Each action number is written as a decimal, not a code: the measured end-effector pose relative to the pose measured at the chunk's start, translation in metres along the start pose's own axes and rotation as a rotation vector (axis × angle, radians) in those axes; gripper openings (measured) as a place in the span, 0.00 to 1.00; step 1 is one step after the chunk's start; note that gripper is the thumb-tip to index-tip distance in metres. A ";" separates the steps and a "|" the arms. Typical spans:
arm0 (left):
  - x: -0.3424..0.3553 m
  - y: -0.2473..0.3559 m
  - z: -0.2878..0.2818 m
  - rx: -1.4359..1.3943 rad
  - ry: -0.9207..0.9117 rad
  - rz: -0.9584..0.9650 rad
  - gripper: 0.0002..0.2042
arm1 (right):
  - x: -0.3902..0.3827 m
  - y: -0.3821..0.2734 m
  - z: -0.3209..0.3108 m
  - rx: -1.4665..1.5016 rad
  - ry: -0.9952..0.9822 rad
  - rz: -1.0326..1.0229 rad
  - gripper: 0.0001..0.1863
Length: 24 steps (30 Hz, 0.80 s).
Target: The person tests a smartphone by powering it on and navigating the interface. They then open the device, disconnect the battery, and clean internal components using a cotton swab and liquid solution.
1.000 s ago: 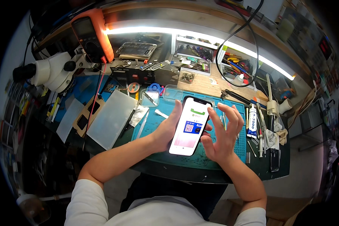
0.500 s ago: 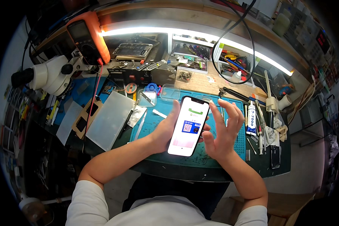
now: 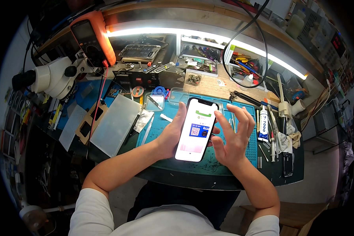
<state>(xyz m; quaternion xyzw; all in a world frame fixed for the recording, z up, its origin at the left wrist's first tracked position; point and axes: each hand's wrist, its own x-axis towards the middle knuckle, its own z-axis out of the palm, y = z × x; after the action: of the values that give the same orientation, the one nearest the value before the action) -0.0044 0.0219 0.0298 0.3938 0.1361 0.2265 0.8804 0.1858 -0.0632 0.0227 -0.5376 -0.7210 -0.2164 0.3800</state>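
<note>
L hand (image 3: 173, 133) grips a lit phone (image 3: 189, 147), thumb along its left edge, fingertips curled round to its right edge. R hand (image 3: 234, 146) is at the phone's right side, fingers spread & bent, thumb apart from them; index fingertip is by the phone's upper right corner, can't tell if touching. Phone is held upright in view, leaning slightly right, over a teal mat (image 3: 159, 128) on the workbench. Its screen shows a mostly white page w/ a green shape up top, a blue panel w/ a QR code mid-screen & pink below.

Right of the mat: a white-and-blue tube (image 3: 263, 124), a syringe (image 3: 273, 151), a cotton swab (image 3: 263, 153) & a small dark phone-shaped part (image 3: 288, 164). Left: a frosted plastic sheet (image 3: 116, 126), tilted. Behind, near the mat's far edge: a small clear box (image 3: 154, 102) & a tape roll (image 3: 137, 91). Far left: a white microscope (image 3: 53, 80), w/ an orange-edged multimeter (image 3: 108, 43) standing above it. Bright strip light (image 3: 145, 32) runs across the back.
</note>
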 end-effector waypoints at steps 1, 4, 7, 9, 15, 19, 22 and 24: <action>0.001 0.000 -0.002 -0.004 -0.021 0.001 0.44 | 0.000 0.000 -0.001 0.001 0.013 0.003 0.32; 0.002 -0.001 -0.005 -0.013 -0.056 0.005 0.44 | 0.000 0.000 -0.001 -0.001 0.039 0.005 0.32; 0.001 0.000 -0.002 -0.012 -0.044 0.011 0.44 | 0.000 -0.001 -0.001 0.005 0.048 0.004 0.33; 0.001 -0.001 -0.003 -0.010 -0.038 0.014 0.44 | 0.001 -0.001 -0.001 0.015 0.049 0.002 0.33; 0.001 0.004 -0.003 -0.034 0.026 0.026 0.45 | 0.002 -0.003 -0.005 0.140 -0.033 -0.163 0.30; 0.003 0.006 -0.005 -0.008 0.029 0.057 0.47 | 0.000 -0.006 -0.003 0.215 -0.123 -0.302 0.31; 0.003 0.006 -0.009 -0.005 0.006 0.075 0.47 | -0.001 -0.006 -0.003 0.255 -0.154 -0.331 0.30; 0.004 0.006 -0.010 -0.002 0.006 0.090 0.46 | 0.000 -0.006 -0.003 0.260 -0.169 -0.353 0.30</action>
<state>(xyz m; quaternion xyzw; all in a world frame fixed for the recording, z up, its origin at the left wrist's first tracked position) -0.0070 0.0337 0.0278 0.3982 0.1205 0.2672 0.8692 0.1816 -0.0672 0.0255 -0.3658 -0.8549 -0.1388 0.3406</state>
